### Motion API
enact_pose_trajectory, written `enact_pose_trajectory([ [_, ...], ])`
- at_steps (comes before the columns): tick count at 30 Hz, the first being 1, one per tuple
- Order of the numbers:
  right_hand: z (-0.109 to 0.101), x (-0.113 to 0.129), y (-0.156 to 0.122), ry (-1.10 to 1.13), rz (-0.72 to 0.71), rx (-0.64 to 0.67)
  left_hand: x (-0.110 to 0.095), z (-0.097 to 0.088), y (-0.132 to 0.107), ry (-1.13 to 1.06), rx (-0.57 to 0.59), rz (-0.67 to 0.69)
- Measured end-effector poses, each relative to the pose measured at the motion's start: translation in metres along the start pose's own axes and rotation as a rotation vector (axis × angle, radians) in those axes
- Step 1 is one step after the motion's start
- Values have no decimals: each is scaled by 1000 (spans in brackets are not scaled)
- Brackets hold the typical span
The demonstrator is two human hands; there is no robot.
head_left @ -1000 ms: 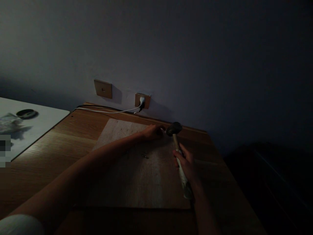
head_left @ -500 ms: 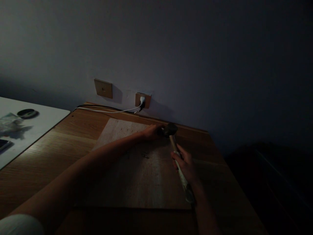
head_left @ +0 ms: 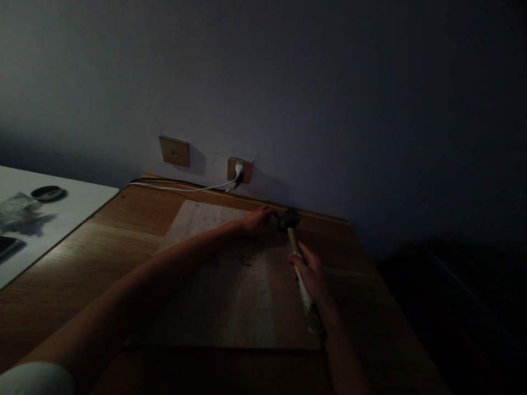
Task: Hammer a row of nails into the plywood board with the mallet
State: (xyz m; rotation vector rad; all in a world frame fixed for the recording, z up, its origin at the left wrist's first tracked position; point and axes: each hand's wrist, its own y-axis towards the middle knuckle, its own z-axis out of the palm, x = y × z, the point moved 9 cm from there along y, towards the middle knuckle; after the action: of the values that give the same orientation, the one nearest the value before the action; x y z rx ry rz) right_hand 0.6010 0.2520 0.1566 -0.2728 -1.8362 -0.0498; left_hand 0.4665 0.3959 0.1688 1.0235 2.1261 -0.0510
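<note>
My right hand (head_left: 309,270) is wrapped round the handle of a hammer (head_left: 304,293), whose dark head (head_left: 289,219) is raised at the far right of a wooden board (head_left: 242,307). Close beside that head, my left hand (head_left: 257,221) rests over the board's far edge with its fingers pinched together. What the fingertips hold, if anything, is too dark and small to make out. A few small metal pieces, like nails (head_left: 245,262), lie loose on the board. Farther back, a row of small dark marks (head_left: 214,219) runs along the board.
The board lies on a wooden table (head_left: 135,219) against the wall. A white plug (head_left: 239,169) with cables sits in a wall socket, near another wall plate (head_left: 174,151). At left, a white surface (head_left: 82,192) bears a round dark dish (head_left: 47,193), a plastic bag (head_left: 18,211) and a dark flat device (head_left: 7,245).
The hammer head has shifted slightly to the right, away from my left hand, and its handle end has swung a little left. My left hand stays in nearly the same place.
</note>
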Motion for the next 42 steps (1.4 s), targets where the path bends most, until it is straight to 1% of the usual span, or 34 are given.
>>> enact_pose_trajectory([
  [2, 0, -4, 2, -14, 17, -8, -5, -10, -4, 32, -7, 0],
  [3, 1, -4, 2, -20, 24, -8, -10, -14, -8, 39, 23, 11],
  [5, 2, -5, 2, -21, 37, -1, -25, -18, -21, 49, 157, 61],
  [7, 3, -4, 2, -11, 46, -6, -40, -18, -41, 67, 345, 106],
  [8, 3, -3, 1, -7, 49, -11, -45, -17, -52, 85, 419, 110],
  [9, 2, -2, 1, -5, 53, -20, -47, -18, -60, 105, 466, 104],
  [10, 2, -1, 0, -6, 55, -28, -49, -18, -67, 121, 492, 95],
  [13, 2, 1, -1, -25, 60, -30, -52, -14, -78, 121, 507, 91],
  [16, 2, -1, -1, -33, 76, -43, -60, -4, -81, 103, 530, 127],
  [19, 2, -5, -1, -21, 89, -40, -66, -1, -80, 166, 543, 162],
  [21, 4, -5, 0, -19, 81, -21, -68, -5, -75, 203, 504, 198],
  [22, 4, -4, 0, -19, 76, -15, -68, -9, -71, 203, 461, 215],
  [24, 4, -2, 0, -20, 74, -11, -62, -20, -62, 152, 329, 220],
  [26, 4, -2, 0, -19, 77, -8, -47, -29, -52, 61, 176, 165],
  [28, 3, -2, 0, -23, 70, -10, -27, -34, -46, -22, 44, 70],
  [30, 4, -2, 1, -29, 51, -4, -10, -35, -43, -64, -43, -18],
  [33, 3, -4, 2, -30, 44, -7, 0, -32, -40, -61, -96, -86],
  [37, 2, -8, 1, -22, 84, -24, 2, -29, -35, 34, -100, -113],
  [42, 3, -7, 1, -17, 79, -21, 0, -23, -34, 115, -94, -63],
])
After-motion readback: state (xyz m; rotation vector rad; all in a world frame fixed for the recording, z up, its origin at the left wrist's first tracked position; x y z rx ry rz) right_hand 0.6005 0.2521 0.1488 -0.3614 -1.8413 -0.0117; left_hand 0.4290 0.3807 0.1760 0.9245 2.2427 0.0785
